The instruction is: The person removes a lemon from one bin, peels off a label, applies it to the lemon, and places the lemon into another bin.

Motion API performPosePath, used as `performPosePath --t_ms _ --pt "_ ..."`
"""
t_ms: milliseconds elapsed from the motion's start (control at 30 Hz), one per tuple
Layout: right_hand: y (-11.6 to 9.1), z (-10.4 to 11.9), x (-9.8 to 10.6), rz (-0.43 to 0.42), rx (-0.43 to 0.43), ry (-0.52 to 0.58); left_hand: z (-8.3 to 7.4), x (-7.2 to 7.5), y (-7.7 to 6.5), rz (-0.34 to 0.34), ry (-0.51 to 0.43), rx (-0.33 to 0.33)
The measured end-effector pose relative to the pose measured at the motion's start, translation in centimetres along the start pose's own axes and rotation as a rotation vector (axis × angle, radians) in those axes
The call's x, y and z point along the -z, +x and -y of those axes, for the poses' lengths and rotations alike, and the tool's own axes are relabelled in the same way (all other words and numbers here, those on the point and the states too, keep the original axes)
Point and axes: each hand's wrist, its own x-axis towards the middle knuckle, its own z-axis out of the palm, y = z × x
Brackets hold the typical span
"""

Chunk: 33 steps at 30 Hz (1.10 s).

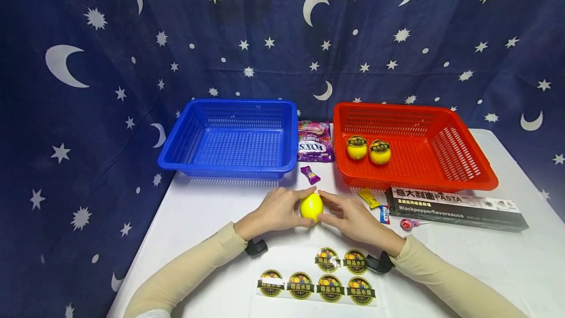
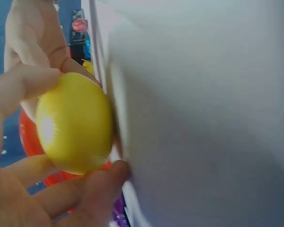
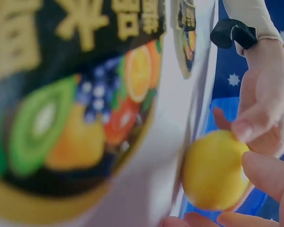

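Note:
A plain yellow lemon (image 1: 311,207) is at the table's middle, between both hands. My left hand (image 1: 282,208) grips its left side, with thumb and fingers on opposite sides of the fruit (image 2: 75,123). From the right, my right hand (image 1: 350,215) holds it as well, its thumb against the near side and a forefinger at the far side. In the right wrist view no label shows on the lemon (image 3: 215,170). Nearer the front lies a sheet of round fruit stickers (image 1: 315,286) with black bands and gold lettering.
A blue basket (image 1: 227,167) stands at back left. In the red basket (image 1: 415,180) at back right are two stickered lemons (image 1: 368,150). Around them lie a purple FOX'S bag (image 1: 315,142), small wrapped sweets (image 1: 310,175), a lollipop (image 1: 408,224) and a pasta box (image 1: 456,210).

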Motion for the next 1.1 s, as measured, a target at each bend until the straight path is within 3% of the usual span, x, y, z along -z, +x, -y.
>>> performPosePath --t_ms 100,233,300,367,433,500,633,700,900,1100 --pt "-0.8 0.1 0.8 -0.011 -0.024 0.011 -0.5 0.4 -0.6 -0.007 0.025 0.032" --pt "-3.1 0.5 2.4 -0.035 -0.012 -0.056 -1.7 0.8 -2.2 -0.128 0.08 0.047" --pt "-4.6 0.8 3.1 -0.045 0.029 -0.121 -2.6 0.9 -3.2 -0.203 0.119 0.0" --pt "-6.2 1.2 3.5 -0.047 0.076 -0.179 -3.5 0.7 -4.0 -0.228 0.142 -0.081" --pt "-7.5 1.6 3.5 -0.025 0.12 -0.198 -4.5 0.2 -4.5 -0.185 0.177 -0.167" --pt "-8.5 2.0 3.3 0.023 0.133 -0.194 -5.4 -0.5 -4.8 -0.079 0.205 -0.23" --pt "-9.7 2.3 2.2 0.132 0.115 -0.166 -6.7 -1.9 -4.7 0.156 0.272 -0.268" --pt "-10.0 2.1 1.5 0.142 0.124 -0.188 -7.2 -2.3 -4.5 0.213 0.305 -0.266" --pt "-10.5 1.4 0.1 0.052 0.156 -0.324 -7.2 -2.6 -4.1 0.209 0.303 -0.234" --pt "-10.6 1.4 0.2 0.059 0.124 -0.336 -6.9 -2.9 -4.1 0.169 0.252 -0.233"
